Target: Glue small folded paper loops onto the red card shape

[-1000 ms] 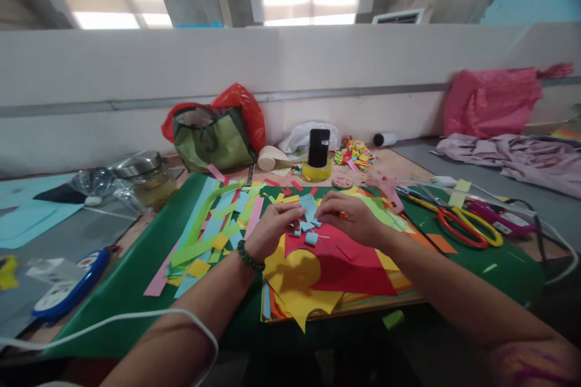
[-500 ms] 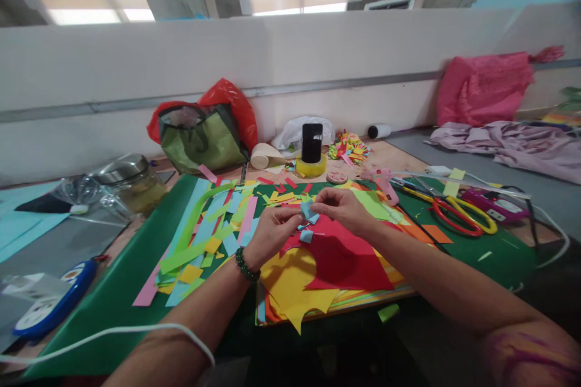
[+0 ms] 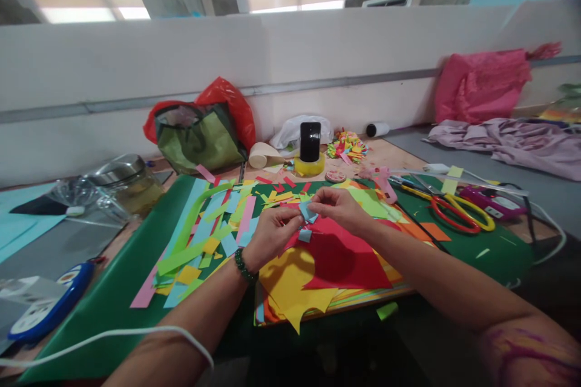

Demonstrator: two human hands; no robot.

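Observation:
Both hands meet above a red sheet (image 3: pixel 349 254) on a stack of coloured sheets. Between their fingertips is a small light-blue piece (image 3: pixel 307 211), paper or felt. My left hand (image 3: pixel 275 230), with a dark green bead bracelet at the wrist, pinches its left side. My right hand (image 3: pixel 338 208) pinches the piece from the right, thumb and forefinger closed. Just below the fingers, another light-blue square (image 3: pixel 305 235) rests over the red sheet. A yellow sheet (image 3: pixel 290 278) with a cut-out edge lies nearest me. The exact fingertip contact is partly hidden.
Cut strips (image 3: pixel 181 260) in several colours lie left on a green mat (image 3: pixel 104 290). To the right are red-and-yellow-handled scissors (image 3: pixel 458 214) and a pink glue gun (image 3: pixel 385 184). Behind stand a phone (image 3: pixel 310 141) on a yellow tape roll (image 3: pixel 309 165) and a glass jar (image 3: pixel 129 184). A white cable crosses my left forearm.
The view has shifted slightly. My hands stay together on the light-blue piece, which has turned a little between the fingertips.

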